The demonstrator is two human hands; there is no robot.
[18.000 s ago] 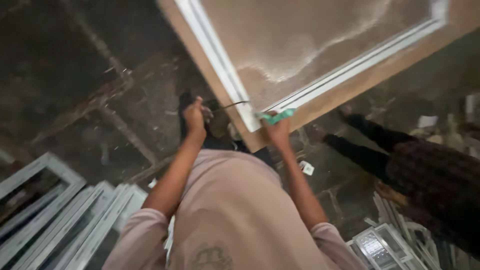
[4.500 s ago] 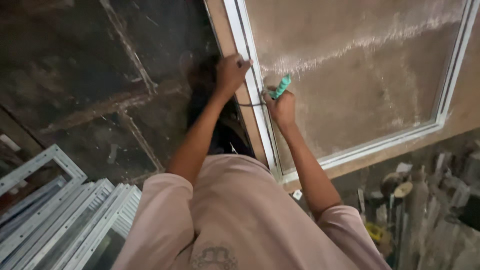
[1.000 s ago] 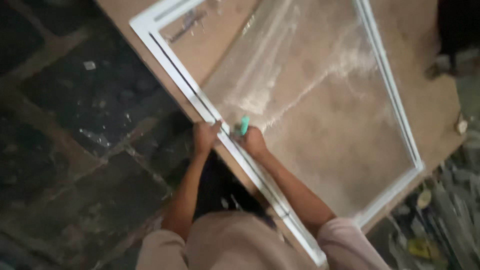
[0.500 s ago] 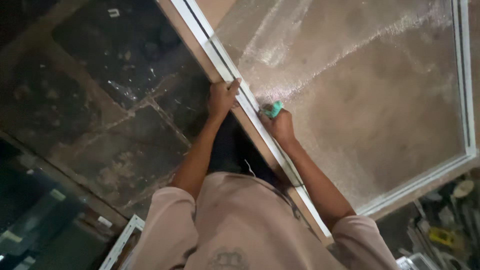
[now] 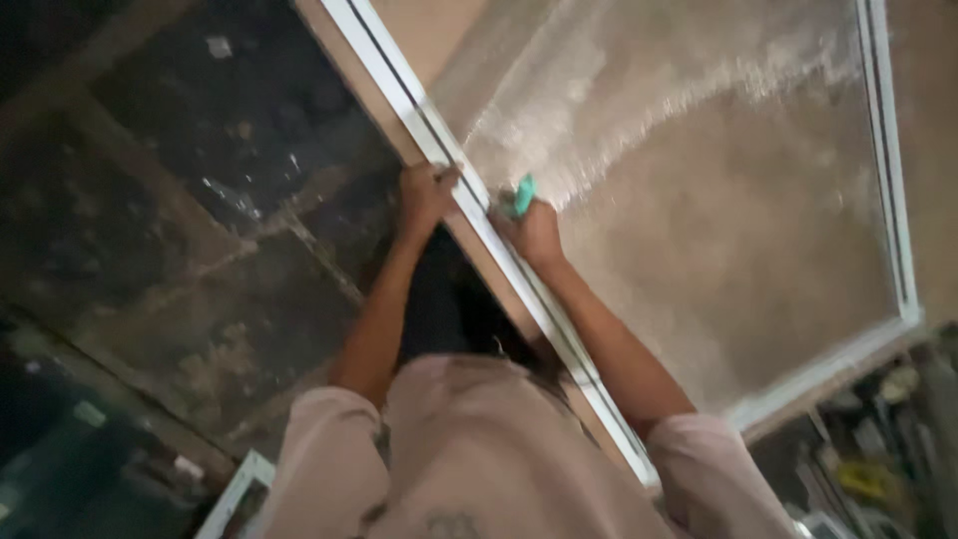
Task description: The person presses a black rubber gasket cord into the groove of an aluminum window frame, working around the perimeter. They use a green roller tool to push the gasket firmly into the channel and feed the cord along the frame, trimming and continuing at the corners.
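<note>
White window frame (image 5: 469, 205) was gripped by left hand (image 5: 424, 195); small green tool (image 5: 523, 195) was held closed in right hand (image 5: 534, 232), approx. on the glass pane (image 5: 718, 230).

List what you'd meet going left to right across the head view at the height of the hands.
Dark stone floor → left hand → near white frame rail → right hand with green tool → frosted glass pane → far white rail.

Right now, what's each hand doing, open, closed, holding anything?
Left hand: closed on the edge of the white window frame.
Right hand: closed around a small teal-handled tool, its tip hidden.
</note>
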